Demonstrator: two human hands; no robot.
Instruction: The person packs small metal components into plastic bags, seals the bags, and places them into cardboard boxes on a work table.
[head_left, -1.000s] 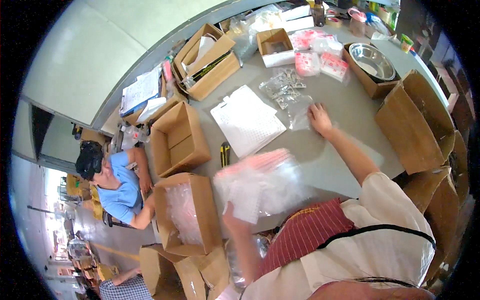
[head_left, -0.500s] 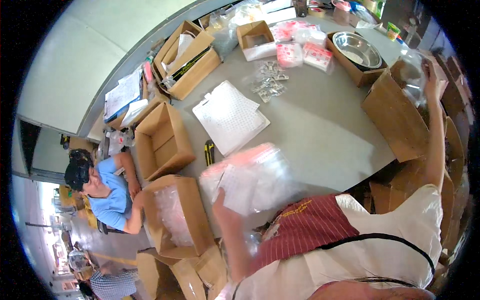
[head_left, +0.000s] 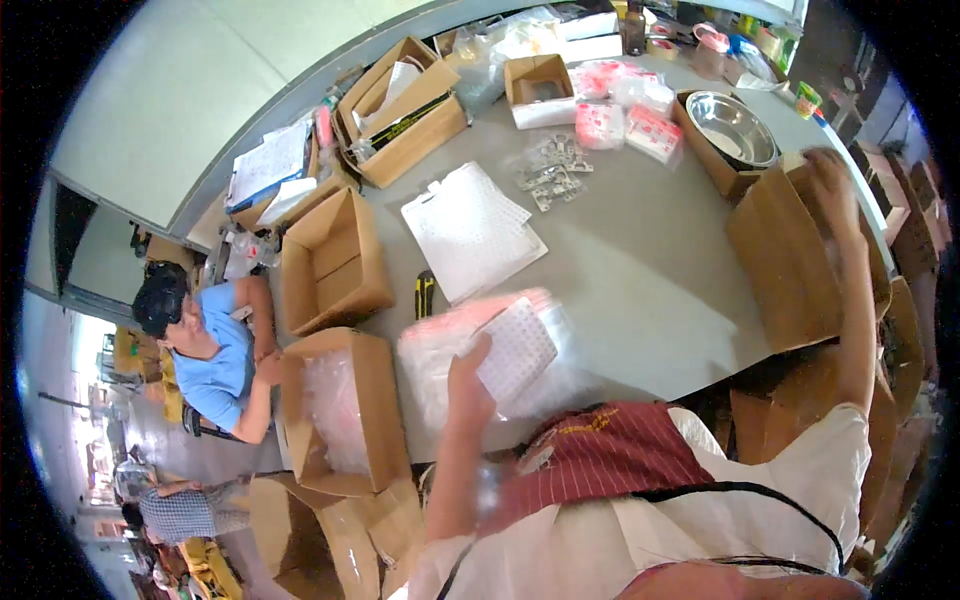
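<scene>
Best held flat, the printed slip (head_left: 518,350) is pinched by the left hand (head_left: 471,374), the right hand (head_left: 831,180) too blurred to judge.

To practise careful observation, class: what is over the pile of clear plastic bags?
A white printed sheet, held in the left hand, covers part of the plastic bags. What lies directly beneath is hidden.
</scene>
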